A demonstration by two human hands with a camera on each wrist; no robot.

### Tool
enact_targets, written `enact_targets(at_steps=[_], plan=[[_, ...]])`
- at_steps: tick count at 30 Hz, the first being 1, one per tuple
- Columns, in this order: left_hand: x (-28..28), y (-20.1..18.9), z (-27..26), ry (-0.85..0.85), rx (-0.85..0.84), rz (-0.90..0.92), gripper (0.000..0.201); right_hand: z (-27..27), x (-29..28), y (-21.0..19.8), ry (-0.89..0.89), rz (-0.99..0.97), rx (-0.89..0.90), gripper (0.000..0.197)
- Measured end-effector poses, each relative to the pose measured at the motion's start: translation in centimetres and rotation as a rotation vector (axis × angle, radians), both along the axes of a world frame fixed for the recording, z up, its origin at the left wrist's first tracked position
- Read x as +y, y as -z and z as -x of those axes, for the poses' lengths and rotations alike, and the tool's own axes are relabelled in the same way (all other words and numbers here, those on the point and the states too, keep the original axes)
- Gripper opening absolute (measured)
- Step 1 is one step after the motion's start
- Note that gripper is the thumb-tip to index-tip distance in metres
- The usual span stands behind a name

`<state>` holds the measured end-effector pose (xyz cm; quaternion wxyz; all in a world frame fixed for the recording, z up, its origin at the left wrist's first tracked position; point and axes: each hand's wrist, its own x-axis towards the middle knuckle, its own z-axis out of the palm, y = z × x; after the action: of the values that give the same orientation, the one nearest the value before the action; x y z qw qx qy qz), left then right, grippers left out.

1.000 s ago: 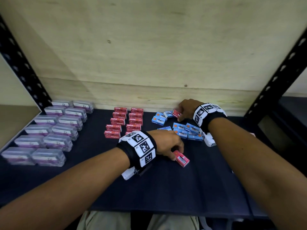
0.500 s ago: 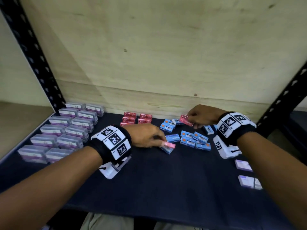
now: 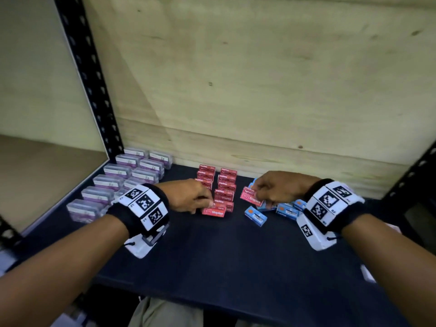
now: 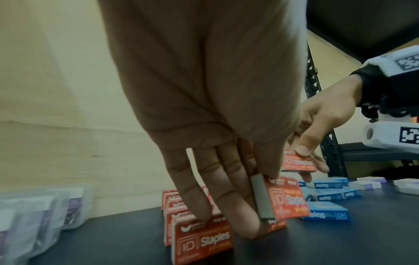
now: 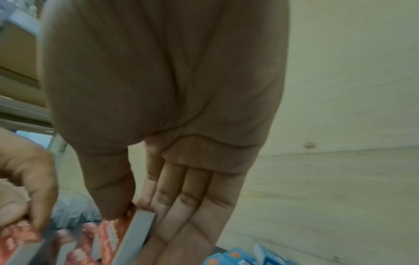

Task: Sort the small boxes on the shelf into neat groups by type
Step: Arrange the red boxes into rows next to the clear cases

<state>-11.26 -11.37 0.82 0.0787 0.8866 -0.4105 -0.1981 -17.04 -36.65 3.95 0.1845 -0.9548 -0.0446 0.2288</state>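
Two rows of red staple boxes (image 3: pixel 227 182) stand at the middle of the dark shelf (image 3: pixel 212 256). My left hand (image 3: pixel 191 197) pinches a red staple box (image 3: pixel 214 211) at the near end of those rows; the left wrist view shows that box (image 4: pixel 287 199) held between thumb and fingers. My right hand (image 3: pixel 274 188) holds another red staple box (image 3: pixel 251 197) tilted in the air, just right of the rows, and its grey end (image 5: pixel 136 231) shows between thumb and fingers. Blue boxes (image 3: pixel 256 214) lie loose under and beside the right hand.
Clear plastic cases with purple labels (image 3: pixel 113 182) sit in two rows at the left. White and purple boxes (image 4: pixel 371 182) lie at the far right. A wooden back wall (image 3: pixel 259 90) and black uprights (image 3: pixel 89 79) bound the shelf.
My left hand carried its red box from the shelf's middle to the near end of the red rows. My right hand brought its red box leftwards off the blue pile towards the rows.
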Motion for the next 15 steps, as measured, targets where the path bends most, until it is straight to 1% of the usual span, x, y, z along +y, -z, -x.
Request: enact_targets(at_steps=[8,10,13,15], plan=[[2.6,1.5,-0.7,-0.012,-0.016,-0.082,0.032,0.7,4.1,1.7,-0.185,0.228,0.006,0.024],[3.2,1.7,-0.7,-0.023,-0.019,-0.093,0.031,0.9,4.7,2.4,-0.201,0.256,-0.002,0.021],[4.2,2.1,-1.0,-0.027,-0.031,-0.084,0.032,0.8,5.3,3.0,-0.217,0.280,-0.019,0.022],[4.6,2.2,-1.3,-0.030,-0.054,-0.082,0.032,0.7,5.7,3.3,-0.222,0.286,-0.048,0.019]])
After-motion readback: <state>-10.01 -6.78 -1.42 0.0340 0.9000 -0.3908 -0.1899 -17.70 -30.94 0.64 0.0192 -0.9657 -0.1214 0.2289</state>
